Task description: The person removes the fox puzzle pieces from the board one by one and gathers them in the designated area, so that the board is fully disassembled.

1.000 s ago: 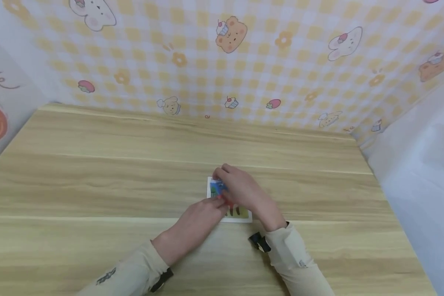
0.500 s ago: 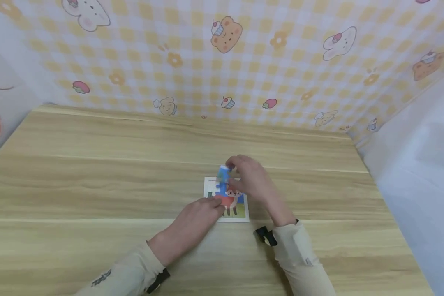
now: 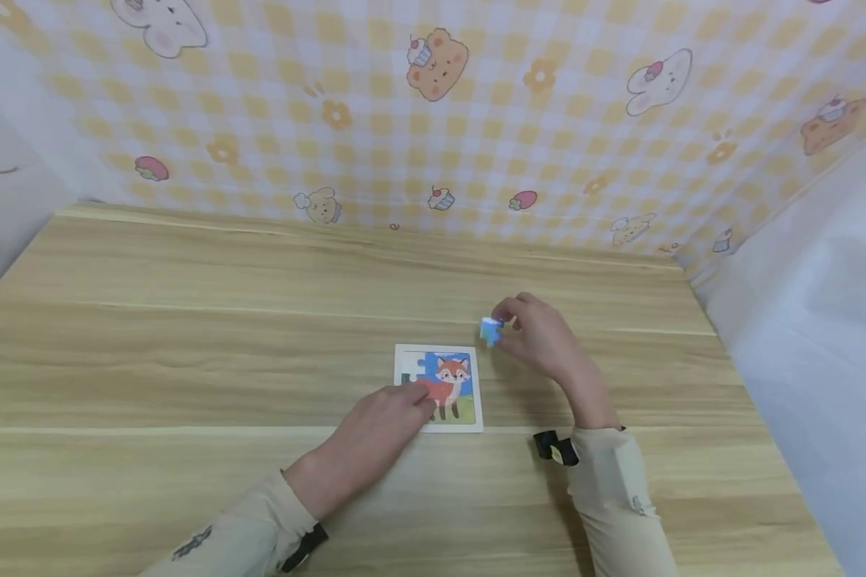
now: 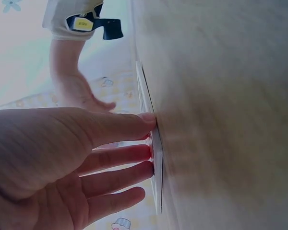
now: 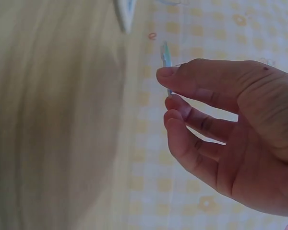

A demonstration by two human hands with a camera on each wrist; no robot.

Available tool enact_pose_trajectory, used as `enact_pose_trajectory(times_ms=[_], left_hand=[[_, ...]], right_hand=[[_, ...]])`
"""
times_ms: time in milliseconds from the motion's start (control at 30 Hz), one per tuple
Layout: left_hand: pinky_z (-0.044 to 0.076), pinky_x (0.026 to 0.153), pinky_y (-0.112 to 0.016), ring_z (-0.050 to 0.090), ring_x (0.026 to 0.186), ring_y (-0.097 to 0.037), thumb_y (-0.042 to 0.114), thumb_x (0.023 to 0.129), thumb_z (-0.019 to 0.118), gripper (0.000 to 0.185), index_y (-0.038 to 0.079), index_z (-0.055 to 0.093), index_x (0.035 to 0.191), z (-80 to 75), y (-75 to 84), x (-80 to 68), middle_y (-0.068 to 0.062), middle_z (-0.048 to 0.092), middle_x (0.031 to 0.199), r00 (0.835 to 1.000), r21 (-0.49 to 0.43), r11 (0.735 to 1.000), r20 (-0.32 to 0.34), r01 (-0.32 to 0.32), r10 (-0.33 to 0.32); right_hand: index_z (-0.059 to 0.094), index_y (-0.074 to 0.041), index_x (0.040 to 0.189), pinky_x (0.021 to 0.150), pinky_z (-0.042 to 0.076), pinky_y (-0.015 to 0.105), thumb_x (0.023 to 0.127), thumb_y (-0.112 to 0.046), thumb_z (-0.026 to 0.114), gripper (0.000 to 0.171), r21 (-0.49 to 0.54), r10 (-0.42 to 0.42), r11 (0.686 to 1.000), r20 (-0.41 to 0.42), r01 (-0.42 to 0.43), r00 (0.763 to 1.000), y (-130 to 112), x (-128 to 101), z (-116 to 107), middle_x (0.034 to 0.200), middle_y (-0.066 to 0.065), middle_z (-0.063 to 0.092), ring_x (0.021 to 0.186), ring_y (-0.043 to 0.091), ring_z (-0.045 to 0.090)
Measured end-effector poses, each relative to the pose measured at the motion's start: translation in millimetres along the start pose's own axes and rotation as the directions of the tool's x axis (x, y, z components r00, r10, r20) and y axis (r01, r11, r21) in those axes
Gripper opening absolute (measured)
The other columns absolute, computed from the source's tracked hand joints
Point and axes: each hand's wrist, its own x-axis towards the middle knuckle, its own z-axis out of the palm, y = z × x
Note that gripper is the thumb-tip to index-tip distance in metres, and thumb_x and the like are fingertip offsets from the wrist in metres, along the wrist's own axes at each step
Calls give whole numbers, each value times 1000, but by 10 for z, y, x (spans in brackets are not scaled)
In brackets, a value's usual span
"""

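Observation:
A square fox jigsaw puzzle (image 3: 463, 409) with a white border lies on the table, with a pale gap at its upper left where no piece sits. My left hand (image 3: 375, 437) rests on its lower left part, fingers fairly straight on the face. In the left wrist view the thumb (image 4: 120, 127) touches the board's edge. Up and to the right of the board, my right hand (image 3: 541, 340) pinches a small blue and green puzzle piece (image 3: 490, 331) between thumb and fingertips. The right wrist view shows that puzzle piece (image 5: 166, 55) nearly edge-on, raised off the table.
The wood-grain table (image 3: 188, 344) stretches to both sides of the board. Behind it stands a yellow checked wall covering (image 3: 375, 152) with cartoon prints, and a white covering (image 3: 823, 336) drops along the right side. Black straps sit at both cuffs.
My right hand has lifted the puzzle piece out of the board's upper left and carried it to the right, uncovering the fox picture. My left hand has stayed on the board.

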Motion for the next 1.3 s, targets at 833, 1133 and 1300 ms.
enact_pose_trajectory(times_ms=[833,1133,1300], left_hand=[[49,63,-28,57,81,-14,0,71,64,22,8,63,91,11,-8,8,-3,59,91,1000,12,1000,-5,6,-6],[48,53,-26,56,68,-11,0,70,65,22,7,63,91,1,0,7,-1,57,85,1000,33,999,-28,1,0],[49,53,-26,56,70,-11,1,71,64,21,8,63,91,2,3,16,-1,57,84,1000,40,999,-17,11,-10]], right_hand=[[62,-7,89,72,43,32,68,-3,68,23,-33,13,999,104,-9,995,125,15,125,85,4,55,79,18,52],[61,-8,95,74,43,31,68,-2,67,28,15,-16,1000,172,14,985,155,27,151,89,3,56,82,17,51],[60,-8,96,74,42,32,69,-3,67,28,49,4,999,177,-13,984,155,19,146,89,3,55,83,17,50]])
